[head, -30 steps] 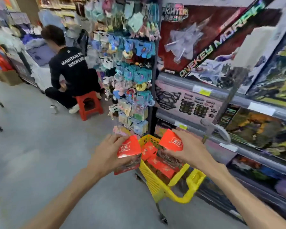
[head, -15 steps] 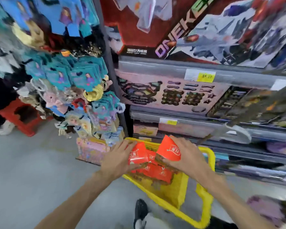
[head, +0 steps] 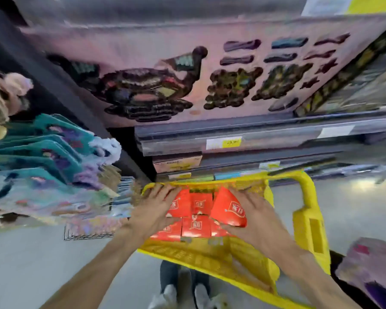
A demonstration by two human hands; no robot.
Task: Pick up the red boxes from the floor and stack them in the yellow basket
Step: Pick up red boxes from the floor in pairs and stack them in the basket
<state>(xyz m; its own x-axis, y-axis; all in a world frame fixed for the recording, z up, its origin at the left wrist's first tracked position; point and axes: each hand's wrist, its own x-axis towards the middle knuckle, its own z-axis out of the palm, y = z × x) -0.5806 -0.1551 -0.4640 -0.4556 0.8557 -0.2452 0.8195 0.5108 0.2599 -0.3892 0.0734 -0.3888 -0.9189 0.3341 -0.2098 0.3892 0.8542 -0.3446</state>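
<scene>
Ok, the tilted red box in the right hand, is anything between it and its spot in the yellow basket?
Nothing visible blocks it. The right hand holds the tilted red box already inside the yellow basket, just above the red boxes packed there. The left hand is on another box at the left, apart from it.

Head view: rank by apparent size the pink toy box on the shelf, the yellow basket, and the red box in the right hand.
1. Pink toy box, largest in frame.
2. Yellow basket.
3. Red box held by the right hand, smallest.
The basket and red box are nearer the camera, so true sizes may differ.
</scene>
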